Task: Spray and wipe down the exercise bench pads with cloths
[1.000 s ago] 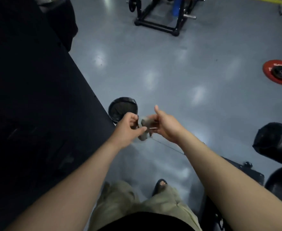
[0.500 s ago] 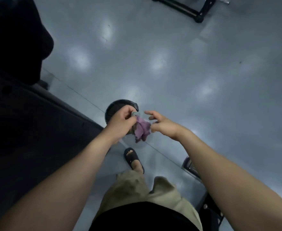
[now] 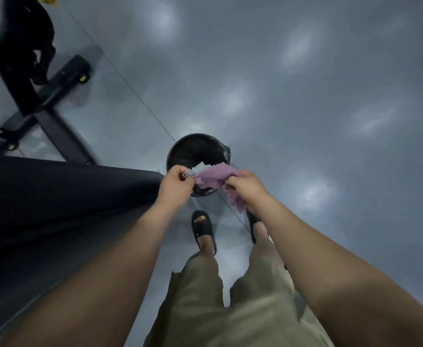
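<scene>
Two hands stretch a purple cloth [image 3: 214, 177] over the black bucket [image 3: 193, 146], beside the bench pad [image 3: 67, 189].
One end is pinched by the left hand [image 3: 176, 183], a pale blue cloth [image 3: 198, 168] bunched alongside; the right hand [image 3: 247, 187] curls round the other end. Likely step: readying cloths. Next calls for separating them and carrying one to the pad.

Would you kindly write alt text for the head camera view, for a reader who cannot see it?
Seen from above, a person's left hand and right hand hold a purple cloth between them over a black bucket on a grey floor. A black bench pad lies at left.
</scene>
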A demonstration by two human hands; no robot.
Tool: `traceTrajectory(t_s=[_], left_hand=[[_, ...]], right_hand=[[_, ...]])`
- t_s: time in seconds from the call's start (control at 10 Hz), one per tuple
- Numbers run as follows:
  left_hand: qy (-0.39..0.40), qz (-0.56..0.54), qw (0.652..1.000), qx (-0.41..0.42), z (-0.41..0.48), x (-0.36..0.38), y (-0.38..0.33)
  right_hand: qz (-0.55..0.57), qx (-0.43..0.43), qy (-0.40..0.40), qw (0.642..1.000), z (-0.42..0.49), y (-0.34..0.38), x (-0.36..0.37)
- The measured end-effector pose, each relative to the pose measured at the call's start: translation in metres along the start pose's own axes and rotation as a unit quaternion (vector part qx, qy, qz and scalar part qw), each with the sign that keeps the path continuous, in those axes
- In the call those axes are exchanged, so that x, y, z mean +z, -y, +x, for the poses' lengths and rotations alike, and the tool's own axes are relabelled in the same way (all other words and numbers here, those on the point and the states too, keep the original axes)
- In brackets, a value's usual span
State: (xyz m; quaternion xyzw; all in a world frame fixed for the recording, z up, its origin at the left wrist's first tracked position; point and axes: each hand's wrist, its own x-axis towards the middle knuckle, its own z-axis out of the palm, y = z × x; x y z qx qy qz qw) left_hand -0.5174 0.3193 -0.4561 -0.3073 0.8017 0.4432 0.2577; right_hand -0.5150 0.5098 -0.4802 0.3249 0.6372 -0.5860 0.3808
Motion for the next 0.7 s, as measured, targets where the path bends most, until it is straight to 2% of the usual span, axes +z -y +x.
traceTrajectory(t_s=[0.1,0.2,0.3,0.4,0.6,0.7], left_hand=[[-0.013,0.015,0.998,-0.056,0.041,0.043,0.035],[-0.015,0.009,0.994,-0.108,0.093,0.080,0.069],[-0.033,0.007,0.991,-0.130,0.142,0.095,0.086],[-0.047,0.027,0.990,-0.132,0.195,0.100,0.111],[-0.046,0.086,0.984,-0.147,0.227,0.092,0.130],[-0.061,0.087,0.980,-0.169,0.204,0.075,0.117]], right_hand=[[0.030,0.076,0.038,0.996,0.068,-0.015,0.012],[0.011,0.100,0.045,0.994,0.144,-0.033,0.023],[-0.097,0.088,0.048,0.990,0.202,-0.045,0.031],[-0.134,0.080,0.044,0.987,0.254,-0.057,0.048],[-0.100,0.131,0.138,0.977,0.282,-0.065,0.066],[-0.147,0.139,0.141,0.969,0.256,-0.057,0.057]])
